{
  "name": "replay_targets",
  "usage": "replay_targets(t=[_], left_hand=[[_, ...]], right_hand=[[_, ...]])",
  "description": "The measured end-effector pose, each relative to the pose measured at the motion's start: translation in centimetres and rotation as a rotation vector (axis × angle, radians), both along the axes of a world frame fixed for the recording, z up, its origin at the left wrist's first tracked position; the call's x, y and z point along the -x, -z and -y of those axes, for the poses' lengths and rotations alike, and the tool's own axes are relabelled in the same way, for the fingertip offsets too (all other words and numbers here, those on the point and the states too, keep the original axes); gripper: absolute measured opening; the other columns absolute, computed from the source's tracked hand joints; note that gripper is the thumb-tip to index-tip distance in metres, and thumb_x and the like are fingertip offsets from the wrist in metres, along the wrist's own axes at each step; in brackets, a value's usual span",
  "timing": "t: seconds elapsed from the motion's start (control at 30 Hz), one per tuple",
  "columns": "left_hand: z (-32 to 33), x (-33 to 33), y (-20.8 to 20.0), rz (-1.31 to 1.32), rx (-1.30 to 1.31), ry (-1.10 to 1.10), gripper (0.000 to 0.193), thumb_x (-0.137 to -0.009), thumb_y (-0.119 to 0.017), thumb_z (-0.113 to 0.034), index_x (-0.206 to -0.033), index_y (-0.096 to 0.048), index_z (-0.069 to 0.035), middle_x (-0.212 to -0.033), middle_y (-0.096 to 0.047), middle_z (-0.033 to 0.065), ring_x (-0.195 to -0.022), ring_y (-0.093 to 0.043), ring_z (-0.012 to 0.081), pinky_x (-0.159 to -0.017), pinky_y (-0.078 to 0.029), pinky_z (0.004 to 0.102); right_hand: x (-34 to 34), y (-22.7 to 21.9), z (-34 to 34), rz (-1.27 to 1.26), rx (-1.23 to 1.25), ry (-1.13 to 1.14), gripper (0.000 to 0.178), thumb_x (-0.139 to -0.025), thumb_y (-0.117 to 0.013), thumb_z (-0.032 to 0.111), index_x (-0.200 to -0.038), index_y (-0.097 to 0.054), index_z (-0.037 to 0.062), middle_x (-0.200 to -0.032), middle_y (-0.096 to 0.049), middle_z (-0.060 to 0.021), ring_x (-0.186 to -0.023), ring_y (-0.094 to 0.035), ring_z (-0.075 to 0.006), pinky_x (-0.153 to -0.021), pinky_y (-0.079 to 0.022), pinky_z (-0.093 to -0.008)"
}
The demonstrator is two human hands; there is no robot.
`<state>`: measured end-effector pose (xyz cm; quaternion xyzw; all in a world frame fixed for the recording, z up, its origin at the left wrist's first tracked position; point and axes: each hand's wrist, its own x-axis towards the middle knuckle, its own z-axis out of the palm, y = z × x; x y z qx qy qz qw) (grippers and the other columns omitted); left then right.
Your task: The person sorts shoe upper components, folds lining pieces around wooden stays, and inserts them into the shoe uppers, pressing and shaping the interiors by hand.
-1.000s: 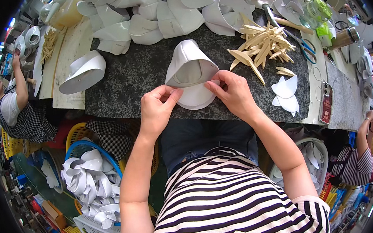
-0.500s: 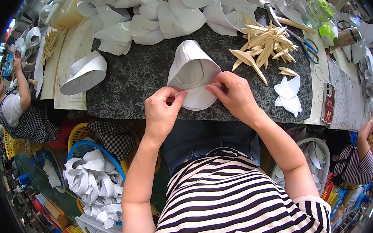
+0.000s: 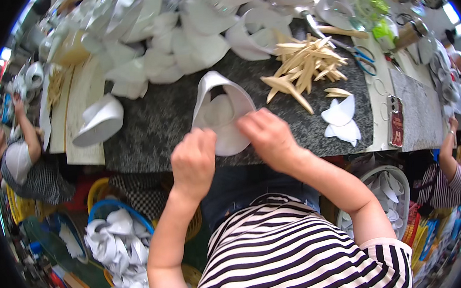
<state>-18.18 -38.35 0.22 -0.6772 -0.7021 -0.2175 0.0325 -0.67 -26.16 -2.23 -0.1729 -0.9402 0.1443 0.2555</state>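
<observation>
A white, curved, hollow piece that looks like a shoe upper (image 3: 232,142) rests near the front edge of the dark speckled work surface, its rounded end pointing away from me. My left hand (image 3: 194,160) is closed at its near left edge, fingers curled and fingertips partly hidden. At the opposite edge my right hand (image 3: 269,139) pinches with bent fingers, slightly smeared by motion. Beyond it to the right lies a heap of beige pointed strips (image 3: 308,65). Several white flat cut pieces (image 3: 341,120) lie nearer, below the heap.
Many white uppers (image 3: 195,44) crowd the back, and a single one (image 3: 98,120) lies left. Blue-handled scissors (image 3: 364,60) and a phone (image 3: 396,120) are on the right. A blue-rimmed basket (image 3: 132,208) of white pieces stands below left. Co-workers (image 3: 25,149) sit at both sides.
The view has shifted, so the table's contents sit lower and farther left in the picture. Both hands stay at the upper's near edges, their fingers more curled; the right one is blurred.
</observation>
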Motion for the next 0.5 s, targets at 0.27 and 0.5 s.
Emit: replay_targets(t=[0.27, 0.5], left_hand=[[-0.2, -1.6, -7.4, 0.52, -0.092, 0.151, 0.015, -0.086, -0.066, -0.009, -0.1, -0.067, -0.003, -0.095, -0.063, 0.0082, -0.074, -0.059, 0.022, -0.068, -0.047, 0.0346], [1.5, -0.8, -20.0, 0.975, -0.31, 0.646, 0.009, -0.086, -0.07, -0.014, -0.09, -0.073, -0.007, -0.086, -0.068, 0.0064, -0.075, -0.061, 0.0173, -0.068, -0.046, 0.0275]], right_hand=[[-2.7, -6.4, -0.4, -0.263, 0.524, -0.018, 0.012, -0.088, -0.067, 0.004, -0.099, -0.068, 0.0031, -0.092, -0.064, -0.0104, -0.08, -0.065, -0.0266, -0.069, -0.054, -0.0342], [-4.7, -23.9, 7.8, -0.896, 0.937, -0.303, 0.016, -0.092, -0.056, 0.01, -0.082, -0.063, 0.0006, -0.075, -0.063, -0.0157, -0.069, -0.064, -0.0274, -0.062, -0.052, -0.0374]])
